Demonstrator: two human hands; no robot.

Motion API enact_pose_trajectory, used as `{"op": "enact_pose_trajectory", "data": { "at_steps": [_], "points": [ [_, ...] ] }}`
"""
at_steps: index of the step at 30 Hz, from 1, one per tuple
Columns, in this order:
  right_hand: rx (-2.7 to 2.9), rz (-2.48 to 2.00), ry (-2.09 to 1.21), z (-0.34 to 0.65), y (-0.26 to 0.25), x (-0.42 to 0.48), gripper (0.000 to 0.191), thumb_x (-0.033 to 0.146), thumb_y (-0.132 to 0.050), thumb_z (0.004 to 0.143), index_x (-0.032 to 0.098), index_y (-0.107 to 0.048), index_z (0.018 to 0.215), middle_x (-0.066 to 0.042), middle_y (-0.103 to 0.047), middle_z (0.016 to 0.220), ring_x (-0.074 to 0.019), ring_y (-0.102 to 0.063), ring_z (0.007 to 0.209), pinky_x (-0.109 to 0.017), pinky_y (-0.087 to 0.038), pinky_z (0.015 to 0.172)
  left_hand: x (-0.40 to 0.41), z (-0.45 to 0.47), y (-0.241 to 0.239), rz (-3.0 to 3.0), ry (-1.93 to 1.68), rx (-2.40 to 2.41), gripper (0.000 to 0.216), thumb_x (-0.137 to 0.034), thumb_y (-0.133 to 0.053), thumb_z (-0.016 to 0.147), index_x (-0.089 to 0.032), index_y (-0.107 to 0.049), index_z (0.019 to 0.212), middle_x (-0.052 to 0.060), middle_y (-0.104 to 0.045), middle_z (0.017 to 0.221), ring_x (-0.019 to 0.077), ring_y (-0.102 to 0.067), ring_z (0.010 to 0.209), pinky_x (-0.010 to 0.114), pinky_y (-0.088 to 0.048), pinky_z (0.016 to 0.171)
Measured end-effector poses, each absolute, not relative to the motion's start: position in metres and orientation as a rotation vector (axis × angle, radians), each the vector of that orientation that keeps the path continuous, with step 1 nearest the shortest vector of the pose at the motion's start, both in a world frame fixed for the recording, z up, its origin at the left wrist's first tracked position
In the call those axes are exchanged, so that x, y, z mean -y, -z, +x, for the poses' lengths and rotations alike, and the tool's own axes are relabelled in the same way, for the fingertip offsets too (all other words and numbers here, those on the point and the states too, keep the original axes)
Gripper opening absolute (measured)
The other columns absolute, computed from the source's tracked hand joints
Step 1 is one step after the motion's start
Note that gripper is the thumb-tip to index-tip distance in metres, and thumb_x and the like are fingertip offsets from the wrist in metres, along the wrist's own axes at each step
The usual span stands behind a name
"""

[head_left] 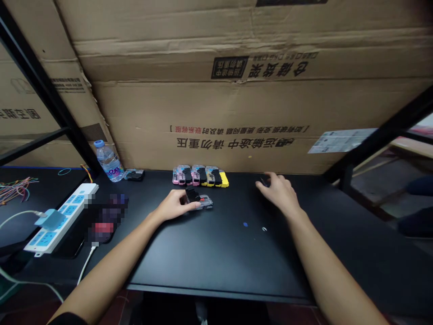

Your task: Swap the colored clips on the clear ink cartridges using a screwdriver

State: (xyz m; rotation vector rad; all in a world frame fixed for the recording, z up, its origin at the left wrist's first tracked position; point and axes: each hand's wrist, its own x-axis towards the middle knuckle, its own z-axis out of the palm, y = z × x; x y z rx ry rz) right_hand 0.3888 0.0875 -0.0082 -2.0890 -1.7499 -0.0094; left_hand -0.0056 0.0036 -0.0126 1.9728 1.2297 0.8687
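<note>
My left hand (173, 205) is closed on a small cartridge-like piece (203, 202) with a clear body, a black cap and a bit of red inside. Just behind it, against the cardboard, several similar pieces (200, 176) stand in a row, in clear, black, pink and yellow. Farther right, my right hand (280, 192) reaches low over the black table (223, 253) near its back edge. Its thumb and forefinger curl around a small dark thing (265, 181), too blurred and hidden to name.
A water bottle (108, 162) and another small clear-and-black piece (134, 174) stand at the back left. A white power strip (62, 219), a blurred-out phone (107, 221) and cables lie left. Blue (245, 224) and white (264, 229) scraps lie mid-table. Cardboard (237, 104) walls the back.
</note>
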Motion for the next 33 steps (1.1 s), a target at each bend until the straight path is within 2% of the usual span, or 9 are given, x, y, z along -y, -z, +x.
{"op": "enact_pose_trajectory", "data": {
  "at_steps": [3,7,13,17,20,24,27,31,33],
  "points": [
    [1.8,-2.292,-0.058,0.39,0.011,-0.087,0.07,0.049,-0.061,0.093,0.01,-0.056,0.151,-0.028,-0.067,0.135,-0.0425,-0.067,0.119,-0.051,-0.055,0.092,-0.003,-0.005,0.011,1.967,-0.859,-1.19,0.052,-0.066,-0.073,0.089,-0.014,-0.074,0.089,0.0,-0.065,0.07,0.0149,-0.056,0.064,0.026,-0.039,0.061],
    [1.825,-2.324,-0.173,0.386,0.011,-0.085,0.064,0.039,-0.058,0.095,0.013,-0.053,0.154,-0.025,-0.072,0.133,-0.0402,-0.072,0.116,-0.049,-0.056,0.092,-0.003,-0.006,0.011,1.983,-0.837,-1.167,0.051,-0.064,-0.073,0.09,-0.013,-0.076,0.094,0.0,-0.065,0.072,0.0141,-0.054,0.065,0.026,-0.037,0.061],
    [1.72,-1.914,-0.277,0.369,-0.002,-0.076,0.054,0.031,-0.055,0.095,0.015,-0.06,0.146,-0.017,-0.079,0.101,-0.0326,-0.077,0.096,-0.041,-0.057,0.088,-0.003,-0.008,0.012,1.988,-0.793,-1.199,0.051,-0.065,-0.076,0.088,-0.014,-0.074,0.09,0.001,-0.065,0.075,0.0146,-0.053,0.067,0.026,-0.037,0.062],
    [1.559,-1.429,-0.524,0.338,-0.014,-0.06,0.057,0.049,-0.059,0.096,0.019,-0.055,0.145,-0.007,-0.072,0.09,-0.0236,-0.074,0.069,-0.034,-0.06,0.068,-0.004,-0.008,0.012,2.032,-0.821,-1.133,0.046,-0.061,-0.076,0.088,-0.016,-0.074,0.091,0.001,-0.066,0.079,0.015,-0.054,0.07,0.026,-0.038,0.065],
    [1.517,-1.234,-0.664,0.309,-0.016,-0.046,0.055,0.061,-0.066,0.092,0.023,-0.061,0.131,-0.005,-0.069,0.09,-0.02,-0.07,0.063,-0.03,-0.056,0.056,-0.005,-0.007,0.012,2.056,-0.848,-1.099,0.044,-0.06,-0.077,0.088,-0.016,-0.073,0.089,0.0,-0.064,0.078,0.0141,-0.052,0.069,0.025,-0.037,0.064],
    [1.563,-1.124,-0.823,0.277,-0.009,-0.03,0.046,0.065,-0.068,0.091,0.024,-0.069,0.111,-0.004,-0.07,0.088,-0.0183,-0.062,0.066,-0.03,-0.053,0.057,-0.005,-0.007,0.011,2.067,-0.86,-1.095,0.043,-0.058,-0.079,0.087,-0.016,-0.071,0.086,0.0,-0.062,0.077,0.0137,-0.051,0.069,0.025,-0.037,0.063],
    [1.562,-1.114,-0.947,0.26,-0.001,-0.021,0.048,0.066,-0.068,0.092,0.024,-0.071,0.113,-0.003,-0.068,0.084,-0.0164,-0.055,0.064,-0.029,-0.047,0.056,-0.005,-0.007,0.011,2.065,-0.855,-1.085,0.042,-0.057,-0.079,0.087,-0.016,-0.073,0.088,0.0,-0.063,0.078,0.0138,-0.051,0.07,0.025,-0.038,0.064],
    [1.488,-1.102,-1.23,0.247,0.004,-0.01,0.06,0.074,-0.061,0.094,0.022,-0.075,0.12,0.005,-0.047,0.064,-0.0123,-0.037,0.049,-0.026,-0.029,0.044,-0.004,-0.006,0.013,1.982,-0.824,-1.087,0.044,-0.058,-0.08,0.086,-0.016,-0.075,0.098,-0.001,-0.065,0.077,0.014,-0.053,0.069,0.025,-0.039,0.064],
    [1.505,-1.086,-1.299,0.243,0.004,-0.006,0.06,0.075,-0.063,0.092,0.02,-0.078,0.113,0.005,-0.045,0.06,-0.0121,-0.036,0.048,-0.026,-0.028,0.044,-0.003,-0.004,0.015,1.892,-0.839,-1.077,0.051,-0.06,-0.082,0.083,-0.016,-0.074,0.108,-0.001,-0.065,0.078,0.014,-0.054,0.067,0.025,-0.04,0.064]
  ]
}}
